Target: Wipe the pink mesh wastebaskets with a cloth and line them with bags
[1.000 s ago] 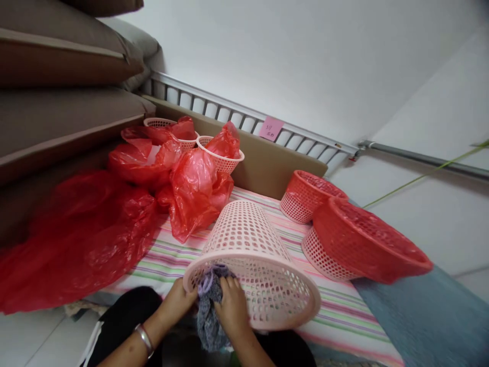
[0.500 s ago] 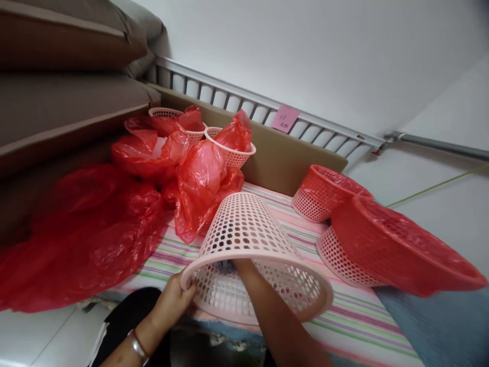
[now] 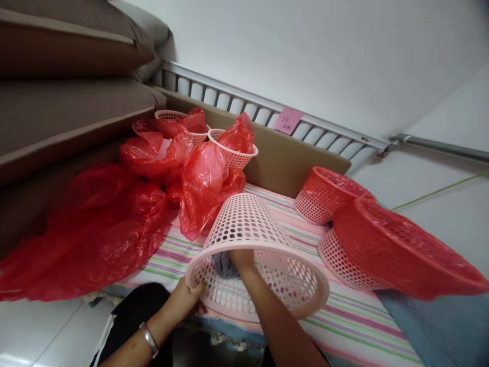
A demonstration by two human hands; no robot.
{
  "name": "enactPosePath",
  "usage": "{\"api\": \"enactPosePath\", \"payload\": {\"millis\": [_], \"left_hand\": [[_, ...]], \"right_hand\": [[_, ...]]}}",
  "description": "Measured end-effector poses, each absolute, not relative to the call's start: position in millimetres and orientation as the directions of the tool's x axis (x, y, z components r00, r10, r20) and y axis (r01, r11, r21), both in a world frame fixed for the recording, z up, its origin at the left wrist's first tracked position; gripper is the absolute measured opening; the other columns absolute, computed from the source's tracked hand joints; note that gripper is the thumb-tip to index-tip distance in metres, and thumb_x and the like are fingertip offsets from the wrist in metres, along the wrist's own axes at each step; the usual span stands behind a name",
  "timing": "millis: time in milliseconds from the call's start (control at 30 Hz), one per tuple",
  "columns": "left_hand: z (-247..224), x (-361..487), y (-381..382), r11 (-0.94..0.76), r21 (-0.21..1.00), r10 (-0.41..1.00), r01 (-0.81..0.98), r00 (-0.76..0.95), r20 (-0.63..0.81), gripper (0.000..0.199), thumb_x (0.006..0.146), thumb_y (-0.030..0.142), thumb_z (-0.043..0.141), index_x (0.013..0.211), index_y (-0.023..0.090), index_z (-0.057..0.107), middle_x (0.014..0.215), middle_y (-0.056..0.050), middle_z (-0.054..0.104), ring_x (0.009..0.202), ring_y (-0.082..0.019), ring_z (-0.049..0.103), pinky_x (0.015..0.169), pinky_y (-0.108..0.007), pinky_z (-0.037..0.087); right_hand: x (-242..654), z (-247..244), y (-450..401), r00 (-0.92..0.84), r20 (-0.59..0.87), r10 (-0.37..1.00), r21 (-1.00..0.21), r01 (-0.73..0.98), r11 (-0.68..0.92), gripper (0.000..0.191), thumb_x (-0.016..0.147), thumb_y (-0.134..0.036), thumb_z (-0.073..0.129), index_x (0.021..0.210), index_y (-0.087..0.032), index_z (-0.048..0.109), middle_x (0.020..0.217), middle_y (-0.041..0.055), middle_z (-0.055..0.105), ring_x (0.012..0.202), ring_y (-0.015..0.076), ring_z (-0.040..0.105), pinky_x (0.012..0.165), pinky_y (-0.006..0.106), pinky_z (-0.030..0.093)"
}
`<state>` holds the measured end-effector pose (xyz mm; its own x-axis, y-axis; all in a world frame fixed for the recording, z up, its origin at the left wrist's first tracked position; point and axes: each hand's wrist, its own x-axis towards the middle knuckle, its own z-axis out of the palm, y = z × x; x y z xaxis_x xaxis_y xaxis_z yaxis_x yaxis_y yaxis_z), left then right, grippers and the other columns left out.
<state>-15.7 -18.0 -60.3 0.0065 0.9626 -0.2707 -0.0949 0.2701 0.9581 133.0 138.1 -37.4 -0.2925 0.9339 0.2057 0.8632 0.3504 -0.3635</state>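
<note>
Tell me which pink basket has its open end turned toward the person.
The nearest basket, tipped over on the striped sheet, left hand at its rim, right hand inside. The other baskets stand mouth-up with red plastic.

1. Here's the left hand point(image 3: 191, 296), low and left of centre, fingers curled in and gripping!
2. Behind it, the left forearm point(image 3: 133, 352) slants up from the bottom edge (a silver bangle point(image 3: 148, 340) circles it, near the wrist).
3. Over to the right hand point(image 3: 241, 259), just below mid-frame, reaching forward, its fingertips hidden from us!
4. And the right forearm point(image 3: 277, 315), bare, stretches diagonally up and leftward from the bottom edge, right of centre.
</note>
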Motion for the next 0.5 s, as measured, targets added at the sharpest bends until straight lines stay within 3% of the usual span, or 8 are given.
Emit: {"api": "enactPosePath", "payload": {"millis": [133, 233, 300, 400, 500], "left_hand": [[-54.1, -15.3, -18.5, 0.237, 0.97, 0.971, -0.053, -0.001, -0.237, 0.056, 0.084, 0.051, 0.047, 0.124, 0.011, 0.047, 0.047, -0.002, 0.066, 0.039, -0.019, 0.063, 0.037, -0.024, 0.05], [-50.4, -16.9, -19.0, 0.211, 0.977, 0.977, -0.014, -0.026, -0.211, 0.052, 0.084, 0.05, 0.047, 0.118, 0.011, 0.052, 0.051, -0.002, 0.067, 0.041, -0.02, 0.063, 0.038, -0.027, 0.05], [-47.4, -18.4, -19.8, 0.119, 0.992, 0.99, 0.034, -0.078, -0.116, 0.048, 0.081, 0.048, 0.053, 0.111, 0.012, 0.058, 0.061, -0.004, 0.069, 0.055, -0.022, 0.068, 0.048, -0.028, 0.054], [-42.5, -19.3, -21.8, 0.067, 0.997, 0.995, 0.041, -0.071, -0.064, 0.048, 0.081, 0.048, 0.053, 0.113, 0.013, 0.059, 0.076, -0.007, 0.072, 0.068, -0.022, 0.07, 0.054, -0.027, 0.055], [-40.9, -19.0, -22.6, 0.139, 0.99, 0.99, -0.008, 0.025, -0.139, 0.054, 0.085, 0.05, 0.045, 0.123, 0.013, 0.052, 0.061, -0.004, 0.069, 0.044, -0.019, 0.064, 0.039, -0.026, 0.049]], "right_hand": [[146.0, -36.6, 59.8, -0.309, 0.18, 0.934, -0.253, 0.903, 0.348, 0.042, 0.067, -0.016, 0.062, 0.109, -0.014, 0.06, 0.106, 0.0134, 0.062, 0.104, 0.029, 0.053, 0.092, 0.039, 0.04], [155.1, -39.9, 11.9, -0.336, 0.138, 0.932, -0.159, 0.921, 0.356, 0.037, 0.065, -0.017, 0.064, 0.102, -0.019, 0.06, 0.102, 0.0088, 0.062, 0.1, 0.0281, 0.052, 0.089, 0.039, 0.042], [158.1, -41.5, -3.4, -0.353, 0.098, 0.93, -0.123, 0.923, 0.363, 0.037, 0.064, -0.017, 0.066, 0.1, -0.021, 0.059, 0.1, 0.0061, 0.061, 0.099, 0.0272, 0.052, 0.088, 0.038, 0.043], [158.0, -42.1, 1.6, -0.342, 0.096, 0.935, -0.127, 0.927, 0.352, 0.038, 0.064, -0.017, 0.066, 0.101, -0.021, 0.059, 0.101, 0.0069, 0.062, 0.099, 0.0269, 0.053, 0.087, 0.037, 0.043], [154.3, -40.7, 33.4, -0.301, 0.17, 0.938, -0.248, 0.908, 0.336, 0.04, 0.064, -0.013, 0.063, 0.103, -0.018, 0.061, 0.102, 0.0106, 0.063, 0.101, 0.0275, 0.055, 0.089, 0.038, 0.042]]}}
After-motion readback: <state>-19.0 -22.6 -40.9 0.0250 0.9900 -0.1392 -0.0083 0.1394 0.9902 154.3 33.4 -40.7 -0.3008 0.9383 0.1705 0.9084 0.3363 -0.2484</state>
